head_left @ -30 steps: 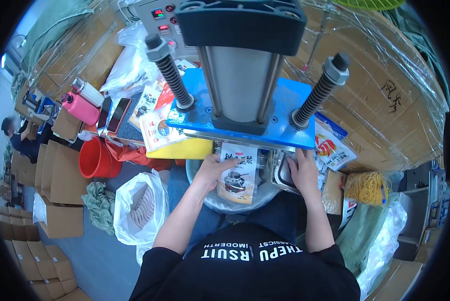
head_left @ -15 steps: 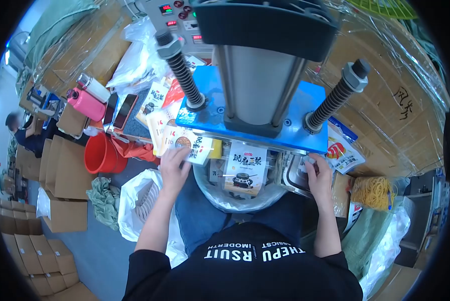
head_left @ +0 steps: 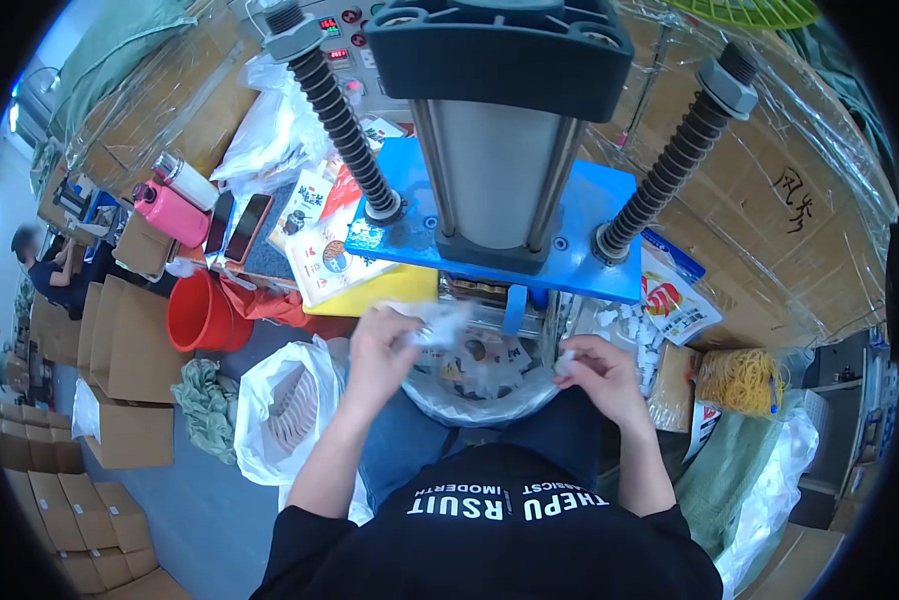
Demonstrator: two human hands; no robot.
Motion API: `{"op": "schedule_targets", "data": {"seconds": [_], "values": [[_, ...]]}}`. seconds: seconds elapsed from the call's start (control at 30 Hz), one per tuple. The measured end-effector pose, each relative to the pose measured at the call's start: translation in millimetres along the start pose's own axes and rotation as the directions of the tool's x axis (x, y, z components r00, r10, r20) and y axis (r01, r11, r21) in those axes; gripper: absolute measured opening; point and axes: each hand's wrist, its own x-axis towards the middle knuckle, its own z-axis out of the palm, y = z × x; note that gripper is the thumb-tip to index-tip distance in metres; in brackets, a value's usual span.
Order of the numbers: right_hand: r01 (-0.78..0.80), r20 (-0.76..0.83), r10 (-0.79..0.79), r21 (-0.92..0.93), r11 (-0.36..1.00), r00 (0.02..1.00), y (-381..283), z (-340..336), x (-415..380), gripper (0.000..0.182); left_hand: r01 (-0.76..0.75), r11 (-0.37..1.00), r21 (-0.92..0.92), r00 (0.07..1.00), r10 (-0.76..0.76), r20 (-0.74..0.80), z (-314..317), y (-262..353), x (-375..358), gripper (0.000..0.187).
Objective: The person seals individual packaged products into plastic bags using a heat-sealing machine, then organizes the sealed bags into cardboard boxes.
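My left hand [head_left: 382,352] is closed on the edge of a light printed pouch [head_left: 441,324], smeared by motion, in front of the press. My right hand [head_left: 606,378] pinches a small white plastic piece [head_left: 565,362] between thumb and fingertips. Beyond it lie several similar small white pieces [head_left: 631,328], by the right end of the press. The blue press plate [head_left: 399,180] is above and beyond both hands. Below them, a plastic-lined bin [head_left: 484,410] stands between my legs with pouches inside. At the left, a stack of printed pouches [head_left: 321,262] rests by a yellow surface [head_left: 389,290].
A red bucket [head_left: 204,312], a white bag [head_left: 269,365] and cardboard boxes [head_left: 134,370] stand at the left. A pink bottle [head_left: 174,215] and a phone [head_left: 250,225] lie beyond. On the right are yellow rubber bands [head_left: 737,384] and a large carton [head_left: 759,190]. Another person [head_left: 57,270] is far left.
My left hand has moved right from the stack with a pouch. My right hand has moved left, now pinching a white piece. The pouch under the press is gone; the spring rods stand taller.
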Motion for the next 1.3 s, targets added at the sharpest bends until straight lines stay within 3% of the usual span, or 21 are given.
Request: {"op": "schedule_targets", "data": {"seconds": [0.07, 0.13, 0.23, 0.3, 0.33, 0.4, 0.47, 0.57, 0.7, 0.77, 0.83, 0.9, 0.93, 1.0, 1.07, 1.13, 1.17, 1.2, 1.23, 1.27, 1.3], "values": [[0.038, 0.007, -0.038, -0.019, 0.999, 0.999, -24.3, 15.7, 3.2, 0.022, -0.025, 0.998, -0.052, 0.992, 0.031, 0.124, 4.8, 24.5, -5.1, 0.024], [0.341, 0.156, -0.306, -0.512, 0.788, 0.939, -59.0, 26.4, 9.6, 0.024, -0.002, 0.988, -0.157, 0.981, 0.033, 0.193, 9.3, 41.8, -7.6, 0.025], [0.391, 0.178, -0.349, -0.479, 0.786, 0.92, -55.7, 38.1, 15.2, 0.023, 0.094, 0.941, -0.324, 0.945, 0.017, 0.325, 9.7, 49.6, -12.8, 0.017], [0.477, 0.13, -0.467, -0.401, 0.782, 0.875, -33.1, 45.5, 16.5, 0.025, 0.484, 0.736, -0.473, 0.81, -0.173, 0.56, 16.0, 45.1, -23.2, 0.013], [0.48, 0.141, -0.464, -0.397, 0.783, 0.874, -18.5, 46.7, 17.2, 0.025, 0.568, 0.587, -0.577, 0.786, -0.179, 0.592, 27.7, 35.3, -34.8, 0.019], [0.171, 0.028, -0.169, -0.151, 0.974, 0.985, -1.4, 49.5, 17.5, 0.029, 0.627, 0.51, -0.589, 0.758, -0.227, 0.611, 37.9, 33.6, -43.7, 0.018], [0.187, 0.005, -0.188, -0.152, 0.971, 0.982, -3.1, 46.3, 17.2, 0.035, 0.683, 0.381, -0.623, 0.727, -0.263, 0.635, 43.7, 26.1, -41.6, 0.019], [0.182, -0.098, -0.237, -0.386, 0.904, 0.967, -11.1, 18.6, 16.0, 0.038, 0.666, 0.215, -0.715, 0.728, -0.397, 0.558, 49.9, 21.5, -18.8, 0.02], [0.048, -0.158, -0.113, -0.364, 0.93, 0.981, -19.0, -14.3, 5.5, 0.03, 0.635, 0.264, -0.726, 0.748, -0.445, 0.492, 66.8, 4.0, 7.3, 0.018], [0.176, -0.203, -0.469, -0.744, 0.644, 0.859, -17.4, -21.2, 2.8, 0.036, 0.612, 0.235, -0.755, 0.76, -0.438, 0.48, 71.4, 3.7, 9.4, 0.019], [0.079, -0.245, -0.424, -0.785, 0.615, 0.872, -5.9, -16.1, 2.3, 0.032, 0.616, 0.238, -0.751, 0.763, -0.419, 0.492, 73.7, -1.4, 6.9, 0.019], [0.149, -0.118, -0.516, -0.882, 0.447, 0.848, 18.5, -19.6, 14.6, 0.017, 0.616, 0.243, -0.749, 0.76, -0.434, 0.484, 69.8, 6.2, 10.6, 0.015], [0.121, -0.157, -0.492, -0.865, 0.487, 0.856, 17.6, -18.0, 16.2, 0.012, 0.616, 0.242, -0.75, 0.758, -0.442, 0.48, 59.6, 10.9, 14.4, 0.015], [0.143, -0.16, -0.512, -0.853, 0.501, 0.844, 15.6, -21.2, 22.2, 0.014, 0.628, 0.721, -0.292, 0.755, -0.473, 0.455, 28.6, 6.0, 34.5, 0.019], [0.16, -0.127, -0.493, -0.851, 0.499, 0.861, 7.1, -23.4, 20.8, 0.016, 0.241, 0.969, 0.059, 0.969, -0.236, -0.07, -1.8, -11.7, 48.1, 0.03], [0.271, -0.06, -0.567, -0.834, 0.48, 0.821, 6.4, -26.3, 18.4, 0.02, 0.012, 0.918, 0.397, 0.966, 0.091, -0.241, -19.1, -39.8, 50.6, 0.044], [0.245, -0.105, -0.563, -0.824, 0.51, 0.82, 9.6, -27.5, 16.4, 0.022, 0.004, 0.903, 0.43, 0.995, 0.038, -0.089, -6.8, -75.2, 28.7, 0.051], [0.249, -0.103, -0.565, -0.823, 0.51, 0.819, 11.3, -29.0, 14.8, 0.022, -0.077, 0.873, 0.481, 0.99, 0.124, -0.067, -5.8, -72.7, 12.1, 0.05], [0.212, -0.212, -0.504, -0.723, 0.657, 0.837, 14.1, -30.6, 13.1, 0.022, -0.161, 0.834, 0.528, 0.977, 0.21, -0.034, -3.9, -68.9, 0.3, 0.049], [0.168, -0.32, -0.425, -0.597, 0.784, 0.847, 17.3, -33.1, 11.7, 0.022, -0.205, 0.853, 0.48, 0.956, 0.281, -0.091, -7.6, -55.4, -3.4, 0.039], [0.192, -0.3, -0.427, -0.579, 0.792, 0.853, 22.9, -37.6, 10.8, 0.023, -0.202, 0.89, 0.408, 0.957, 0.268, -0.109, -7.8, -65.1, -4.2, 0.037]]}}
